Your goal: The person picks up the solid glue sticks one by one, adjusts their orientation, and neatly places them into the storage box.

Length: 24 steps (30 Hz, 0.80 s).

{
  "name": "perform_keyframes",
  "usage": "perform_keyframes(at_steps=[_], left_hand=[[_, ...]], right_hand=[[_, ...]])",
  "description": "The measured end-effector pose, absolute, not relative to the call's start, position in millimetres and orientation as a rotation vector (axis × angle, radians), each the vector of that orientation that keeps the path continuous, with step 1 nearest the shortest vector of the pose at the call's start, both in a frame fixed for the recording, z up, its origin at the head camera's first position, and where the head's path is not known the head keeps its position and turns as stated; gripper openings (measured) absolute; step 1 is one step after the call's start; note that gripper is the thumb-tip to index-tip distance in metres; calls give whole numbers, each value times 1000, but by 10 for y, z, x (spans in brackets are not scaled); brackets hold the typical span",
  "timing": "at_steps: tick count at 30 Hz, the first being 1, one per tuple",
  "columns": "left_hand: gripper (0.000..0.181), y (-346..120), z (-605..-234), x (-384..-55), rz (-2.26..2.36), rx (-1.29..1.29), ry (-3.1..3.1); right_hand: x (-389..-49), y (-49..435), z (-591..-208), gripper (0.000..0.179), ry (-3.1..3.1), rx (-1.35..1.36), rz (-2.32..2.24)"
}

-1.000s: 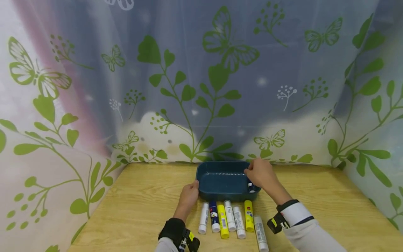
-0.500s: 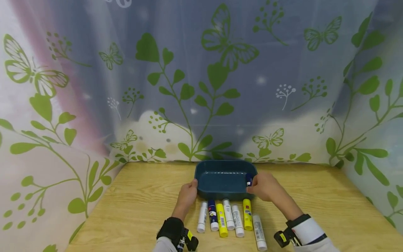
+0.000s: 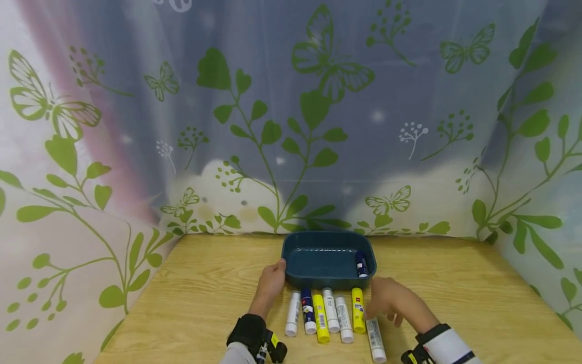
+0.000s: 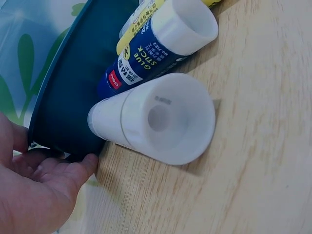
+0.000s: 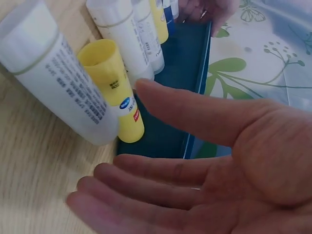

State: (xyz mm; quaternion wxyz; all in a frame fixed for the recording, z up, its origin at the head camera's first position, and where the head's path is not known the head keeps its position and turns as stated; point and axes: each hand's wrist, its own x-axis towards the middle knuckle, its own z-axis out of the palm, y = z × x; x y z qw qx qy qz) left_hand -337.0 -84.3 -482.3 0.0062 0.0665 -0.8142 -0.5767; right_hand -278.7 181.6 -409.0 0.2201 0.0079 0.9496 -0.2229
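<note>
The right hand [image 3: 387,297] is spread wide and nothing is held by it. Just on its near side, the rightmost white glue stick [image 3: 376,341] is placed, long axis pointed roughly toward the tray [image 3: 320,283], whose end is gripped by the farther-off left hand [image 3: 271,280].

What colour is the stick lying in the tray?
The stick is mostly dark blue; the head view shows it best.

Left: black wrist strap [image 3: 247,331], yellow-marked camera [image 3: 273,349] at four o'clock, pale sleeve [image 3: 237,354]. Right: black-edged white band [image 3: 446,347].
</note>
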Motion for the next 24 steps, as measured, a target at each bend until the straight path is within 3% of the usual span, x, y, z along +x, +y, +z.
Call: perform_keyframes(at_steps=[7,17,24], left_hand=[[53,-838,-4812,-3355,-1796,216,-2563],[53,-831,-4808,-3358,-1815,217,-2561],[54,-838,-4831,-3363,-1791,224,-2567]], right_hand=[[-2800,1851,-4229,49,2549,89,-616],[-3134,2053,-4791,70,2499,156,-565],[-2945,1970,-4527,44,2581,122,-533]])
